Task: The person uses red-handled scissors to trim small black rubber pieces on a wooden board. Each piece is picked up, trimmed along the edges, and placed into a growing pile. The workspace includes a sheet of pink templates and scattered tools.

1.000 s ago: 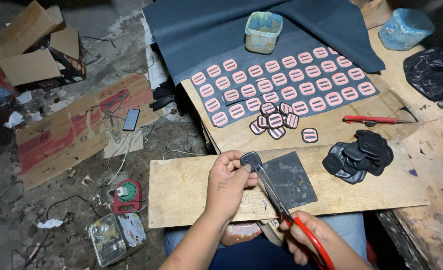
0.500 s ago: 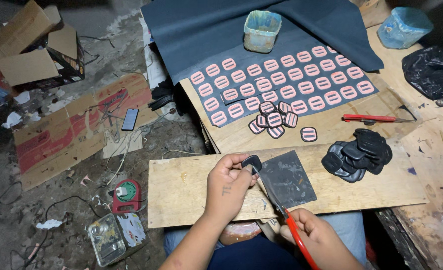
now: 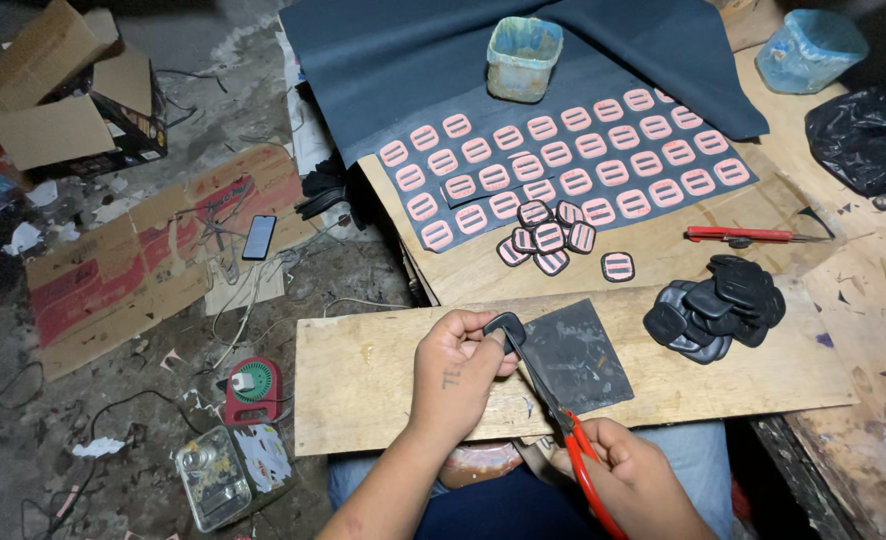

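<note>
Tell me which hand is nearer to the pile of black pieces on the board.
Right. The right hand, holding red-handled scissors, lies below-left of the pile of black pieces; the left hand is farther left.

Small dark rounded patch point(image 3: 504, 325) pinched upright above the wooden board, red-handled scissors point(image 3: 563, 430) slanting up to it, blades seemingly at its edge
</note>
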### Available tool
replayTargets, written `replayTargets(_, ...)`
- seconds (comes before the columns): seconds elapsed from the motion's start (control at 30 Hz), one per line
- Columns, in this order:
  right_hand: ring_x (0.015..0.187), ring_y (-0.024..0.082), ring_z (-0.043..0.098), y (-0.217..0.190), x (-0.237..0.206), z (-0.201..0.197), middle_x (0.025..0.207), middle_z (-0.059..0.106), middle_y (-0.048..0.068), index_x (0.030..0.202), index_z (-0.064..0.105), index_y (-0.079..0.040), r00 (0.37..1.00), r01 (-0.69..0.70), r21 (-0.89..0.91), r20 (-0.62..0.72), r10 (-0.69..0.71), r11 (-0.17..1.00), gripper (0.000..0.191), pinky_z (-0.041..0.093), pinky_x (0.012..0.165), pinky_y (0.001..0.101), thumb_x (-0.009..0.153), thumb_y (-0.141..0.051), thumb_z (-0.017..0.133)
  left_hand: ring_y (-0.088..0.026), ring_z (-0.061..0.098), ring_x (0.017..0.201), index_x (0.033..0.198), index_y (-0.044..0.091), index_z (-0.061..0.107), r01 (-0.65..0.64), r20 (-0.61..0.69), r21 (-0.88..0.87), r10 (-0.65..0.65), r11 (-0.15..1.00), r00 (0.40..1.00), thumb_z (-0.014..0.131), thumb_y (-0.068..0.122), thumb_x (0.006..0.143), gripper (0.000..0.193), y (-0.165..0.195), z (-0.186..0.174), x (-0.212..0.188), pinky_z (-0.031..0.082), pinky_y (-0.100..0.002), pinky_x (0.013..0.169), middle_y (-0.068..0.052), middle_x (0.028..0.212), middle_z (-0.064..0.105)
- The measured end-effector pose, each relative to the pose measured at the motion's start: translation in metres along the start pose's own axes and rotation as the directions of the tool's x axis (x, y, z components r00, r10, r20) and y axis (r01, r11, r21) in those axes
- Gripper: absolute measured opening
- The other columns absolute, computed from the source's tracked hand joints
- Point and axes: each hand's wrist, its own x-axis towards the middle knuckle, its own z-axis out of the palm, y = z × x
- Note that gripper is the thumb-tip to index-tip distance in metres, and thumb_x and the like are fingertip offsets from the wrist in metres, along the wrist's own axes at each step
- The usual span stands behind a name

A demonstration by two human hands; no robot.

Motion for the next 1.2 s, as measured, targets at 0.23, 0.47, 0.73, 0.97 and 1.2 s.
replayTargets(0.23, 0.060, 0.005, 0.048, -0.002, -0.001, -0.002, 0.068, 0.057, -0.003, 0.110, 0.069, -0.002, 0.999, -0.044, 0.009, 0.005, 0.044, 0.999, 0.028, 0.039, 0.054, 0.0222, 0.085, -0.010, 0.078, -0.016, 0.072, 0.075, 0.113, -0.007, 0.062, 0.009, 0.000, 0.014, -0.009, 1.000, 1.000, 0.061, 0.001, 0.093, 0.021, -0.001, 0.000, 0.000, 0.060, -0.027, 0.070, -0.017, 0.094, 0.075)
replayTargets(0.47, 0.060, 0.006, 0.050, -0.013, -0.004, -0.001, 0.067, 0.058, -0.003, 0.109, 0.069, -0.003, 0.999, -0.038, -0.015, 0.007, 0.038, 0.999, 0.027, 0.041, 0.054, 0.0226, 0.085, -0.011, 0.077, -0.015, 0.072, 0.076, 0.114, -0.007, 0.062, 0.007, 0.025, 0.026, -0.008, 1.000, 1.000, 0.059, 0.001, 0.093, 0.023, 0.001, 0.000, 0.000, 0.060, -0.027, 0.072, -0.016, 0.094, 0.075)
replayTargets(0.73, 0.065, 0.005, 0.052, -0.017, -0.002, -0.008, 0.068, 0.059, -0.002, 0.102, 0.070, -0.004, 0.999, 0.032, -0.157, -0.031, -0.037, 0.987, 0.023, 0.045, 0.059, 0.0227, 0.083, -0.014, 0.079, -0.013, 0.071, 0.078, 0.111, -0.006, 0.061, -0.007, 0.029, -0.013, 0.007, 1.000, 1.000, 0.059, -0.001, 0.092, 0.020, -0.007, -0.001, 0.004, 0.060, -0.026, 0.073, -0.013, 0.096, 0.074)
replayTargets(0.97, 0.063, 0.009, 0.050, -0.035, -0.017, -0.016, 0.070, 0.054, -0.002, 0.105, 0.066, -0.008, 0.989, -0.016, -0.112, 0.144, 0.033, 0.994, 0.022, 0.045, 0.057, 0.0256, 0.088, -0.018, 0.074, -0.008, 0.063, 0.077, 0.109, -0.007, 0.062, -0.151, -0.077, 0.012, 0.152, 0.988, 0.985, 0.064, -0.005, 0.093, 0.016, 0.006, 0.010, -0.004, 0.051, -0.022, 0.071, -0.008, 0.092, 0.068)
replayTargets(1.2, 0.053, 0.017, 0.058, -0.053, -0.035, -0.019, 0.068, 0.062, 0.007, 0.113, 0.065, -0.010, 0.921, -0.236, 0.153, 0.351, 0.170, 0.960, 0.031, 0.048, 0.051, 0.0291, 0.090, -0.030, 0.062, -0.011, 0.065, 0.071, 0.107, -0.001, 0.062, 0.006, 0.009, -0.139, -0.004, 0.990, 1.000, 0.059, -0.002, 0.090, 0.017, 0.039, 0.016, -0.016, 0.055, -0.025, 0.065, -0.007, 0.091, 0.070)
